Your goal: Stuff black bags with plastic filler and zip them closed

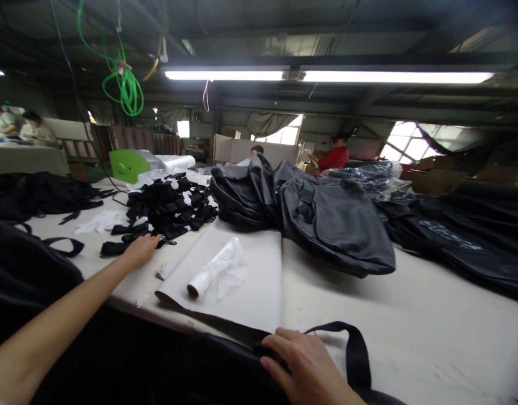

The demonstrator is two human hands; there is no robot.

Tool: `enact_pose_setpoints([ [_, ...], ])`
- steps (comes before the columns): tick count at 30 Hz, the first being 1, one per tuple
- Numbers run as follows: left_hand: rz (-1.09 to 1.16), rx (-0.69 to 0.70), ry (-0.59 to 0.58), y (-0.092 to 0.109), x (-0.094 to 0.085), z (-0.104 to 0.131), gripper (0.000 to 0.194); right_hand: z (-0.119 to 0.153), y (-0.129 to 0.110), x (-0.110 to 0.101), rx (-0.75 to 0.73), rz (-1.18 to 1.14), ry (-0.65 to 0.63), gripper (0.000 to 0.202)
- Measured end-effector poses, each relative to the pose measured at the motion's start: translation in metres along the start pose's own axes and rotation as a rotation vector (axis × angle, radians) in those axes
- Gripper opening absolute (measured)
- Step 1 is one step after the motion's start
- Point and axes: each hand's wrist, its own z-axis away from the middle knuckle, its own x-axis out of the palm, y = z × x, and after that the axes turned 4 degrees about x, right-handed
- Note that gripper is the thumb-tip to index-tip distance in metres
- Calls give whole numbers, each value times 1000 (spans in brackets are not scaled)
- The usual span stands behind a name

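My left hand (141,251) reaches to the near edge of a pile of black straps with buckles (170,205); its fingers are bent over a black strap piece, and whether they grip it is hard to tell. At the table's front edge, my right hand (299,360) has its fingers wrapped round the edge of a black bag (225,365). A black strap loop (358,351) rises beside that hand. Between my hands a roll of clear plastic bags (214,269) lies on a pale sheet (259,281).
Dark grey bags (335,219) are heaped mid-table, with more black bags (465,236) at right. White gloves (101,221) lie left of the straps. A green machine (130,165) stands behind. Black fabric (43,194) covers the left. A person in red (335,154) is farther back.
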Motion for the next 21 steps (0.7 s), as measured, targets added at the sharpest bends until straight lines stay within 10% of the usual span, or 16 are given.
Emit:
enact_pose_setpoints([
  [12,305,-220,353,55,-23,-17,11,18,16,-5,-22,-279,136,18],
  [21,1111,-469,600,119,-79,-33,8,-7,-7,-5,-89,-638,193,18],
])
